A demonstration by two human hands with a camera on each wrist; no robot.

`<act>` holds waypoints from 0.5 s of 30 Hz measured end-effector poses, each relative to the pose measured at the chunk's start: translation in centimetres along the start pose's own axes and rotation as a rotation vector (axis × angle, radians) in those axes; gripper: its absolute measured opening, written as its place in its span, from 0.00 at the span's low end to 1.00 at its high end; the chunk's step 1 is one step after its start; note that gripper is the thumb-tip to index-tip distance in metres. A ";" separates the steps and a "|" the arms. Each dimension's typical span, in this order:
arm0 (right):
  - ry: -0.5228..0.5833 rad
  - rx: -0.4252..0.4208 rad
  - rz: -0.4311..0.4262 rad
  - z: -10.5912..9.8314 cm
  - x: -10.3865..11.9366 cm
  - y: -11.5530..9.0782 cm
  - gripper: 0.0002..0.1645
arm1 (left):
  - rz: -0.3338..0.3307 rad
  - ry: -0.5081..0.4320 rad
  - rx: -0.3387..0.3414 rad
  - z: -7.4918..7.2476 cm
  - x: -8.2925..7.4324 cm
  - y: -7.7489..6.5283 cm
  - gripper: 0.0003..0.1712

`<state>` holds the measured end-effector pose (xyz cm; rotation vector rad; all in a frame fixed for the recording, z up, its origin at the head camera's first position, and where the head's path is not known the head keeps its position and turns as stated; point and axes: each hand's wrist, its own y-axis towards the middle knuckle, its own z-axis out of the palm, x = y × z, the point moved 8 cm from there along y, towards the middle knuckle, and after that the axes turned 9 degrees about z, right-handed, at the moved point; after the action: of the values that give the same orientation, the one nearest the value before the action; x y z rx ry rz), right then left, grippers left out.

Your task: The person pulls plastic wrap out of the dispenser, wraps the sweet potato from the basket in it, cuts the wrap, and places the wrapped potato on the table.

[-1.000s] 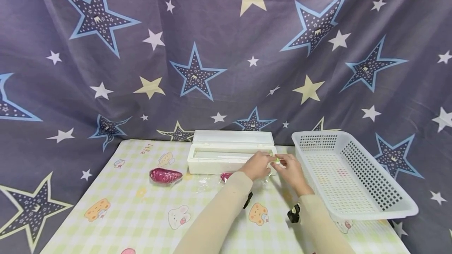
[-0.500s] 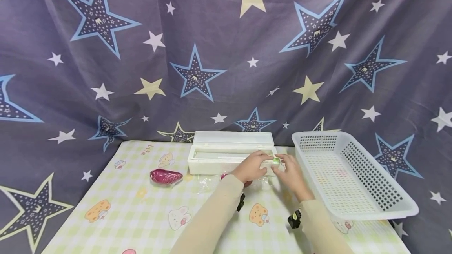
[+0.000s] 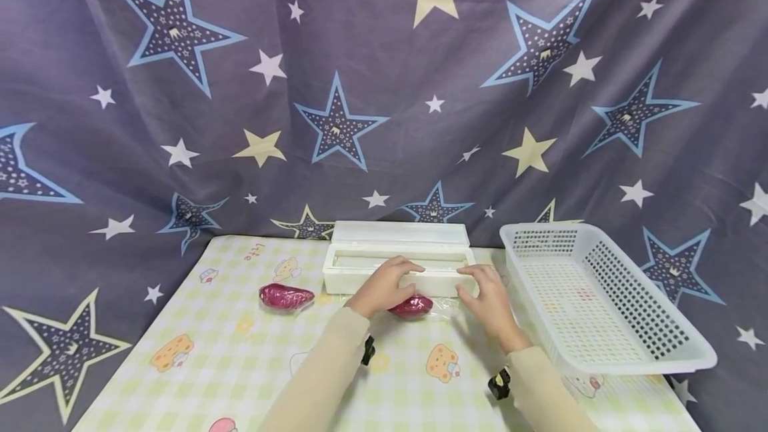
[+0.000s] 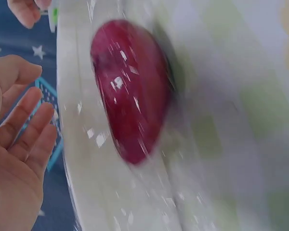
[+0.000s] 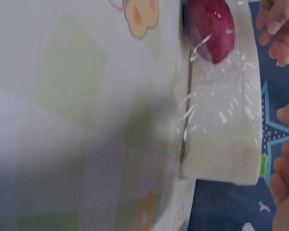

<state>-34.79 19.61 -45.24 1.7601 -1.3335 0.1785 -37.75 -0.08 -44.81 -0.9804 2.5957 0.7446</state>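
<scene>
A white cling film dispenser [image 3: 399,282] stands at the back of the table with its lid raised. Clear film [image 5: 221,115] hangs down its front over a purple-red sweet potato [image 3: 411,306]. My left hand [image 3: 387,285] hovers before the box's middle, beside the sweet potato, its fingers loosely bent around nothing. My right hand [image 3: 489,295] is at the box's right end, fingers relaxed and apart from the film. A green cutter slider [image 5: 264,165] shows at the right end of the box in the right wrist view; in the head view my right hand hides it.
A second sweet potato [image 3: 286,297], wrapped in film, lies on the left of the checked tablecloth [image 3: 240,379]. To the right stands a white perforated plastic basket [image 3: 684,352]. A star-patterned curtain [image 3: 384,85] hangs close behind the table.
My left hand has moved left from the box's right end, away from the green slider, uncovering more of the sweet potato. My right hand stays near the right end, fingers now apart from the slider.
</scene>
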 end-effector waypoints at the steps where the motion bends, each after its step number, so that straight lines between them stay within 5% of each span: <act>1: 0.003 0.006 -0.013 0.2 0.2 -0.1 0.20 | -0.009 -0.007 0.001 -0.1 0.3 -0.4 0.21; 15: 0.078 0.292 0.036 4.7 1.5 -1.5 0.22 | -0.028 -0.065 -0.004 0.0 2.5 -4.3 0.19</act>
<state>-34.72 15.26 -47.98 1.9488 -1.3348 0.4779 -36.70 -4.13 -47.44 -0.9746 2.5208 0.7621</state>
